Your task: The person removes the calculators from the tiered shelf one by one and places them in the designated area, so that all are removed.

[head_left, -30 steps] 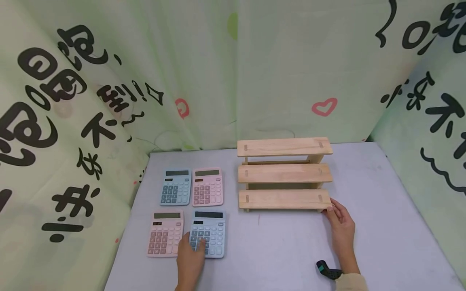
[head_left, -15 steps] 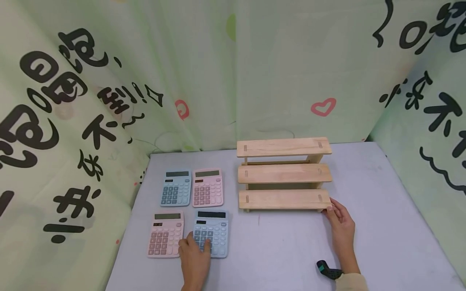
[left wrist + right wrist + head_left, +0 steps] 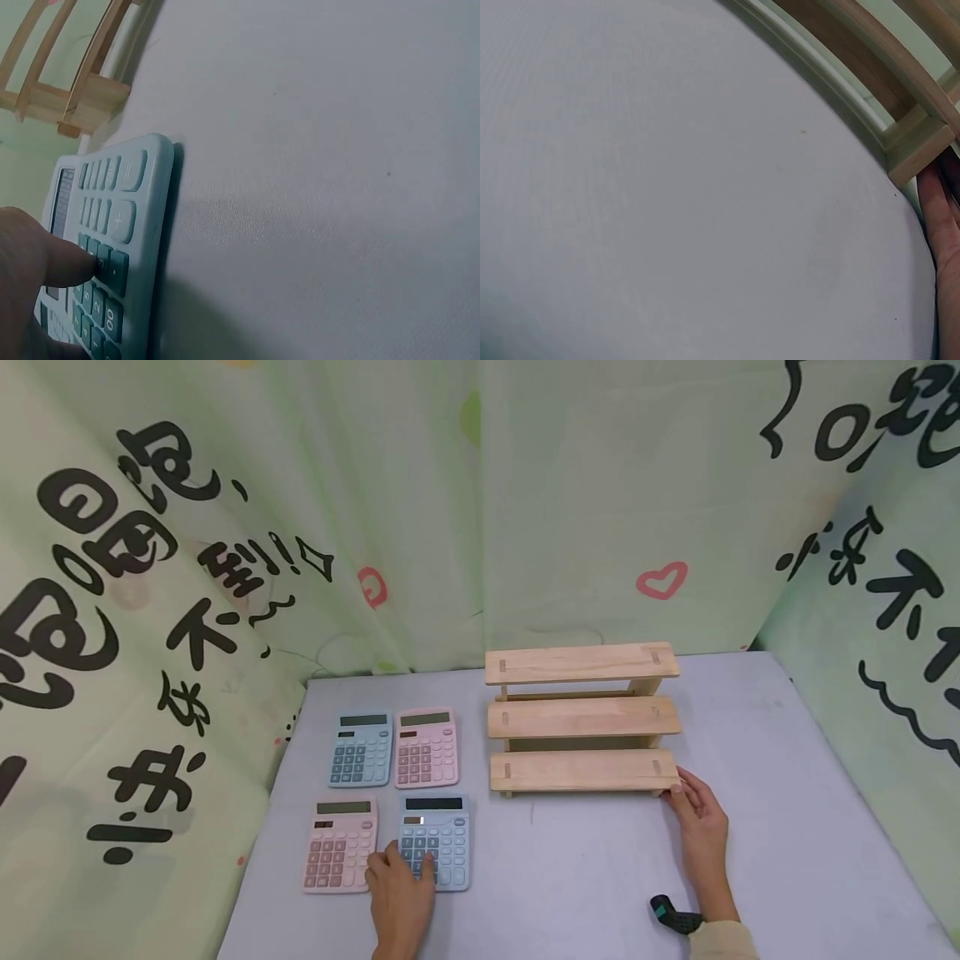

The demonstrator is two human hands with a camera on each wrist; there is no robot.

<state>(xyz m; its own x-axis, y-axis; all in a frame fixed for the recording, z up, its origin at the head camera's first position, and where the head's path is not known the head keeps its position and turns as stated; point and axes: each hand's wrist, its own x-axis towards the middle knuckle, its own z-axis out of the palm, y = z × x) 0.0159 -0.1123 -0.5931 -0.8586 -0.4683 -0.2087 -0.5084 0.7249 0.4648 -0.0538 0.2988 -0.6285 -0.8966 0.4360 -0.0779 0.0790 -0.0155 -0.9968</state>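
Note:
In the head view my left hand holds the near blue calculator by its left side. The thumb lies on the keys in the left wrist view, and the other fingers are at the calculator's left edge, partly hidden. Beside it lies a pink calculator, close to my fingers. My right hand grips the right end of the lowest board of a three-tier wooden shelf, thumb in front. The right wrist view shows only part of that hand by the shelf's foot.
Behind the near pair lie another blue calculator and another pink calculator. All stand left of the shelf on a white-covered table. Printed curtains enclose the back and sides. A black device sits at the right wrist.
My left hand and the near blue calculator have shifted slightly right, widening the gap from the near pink one; in the last half second they barely move. The right hand stays on the shelf.

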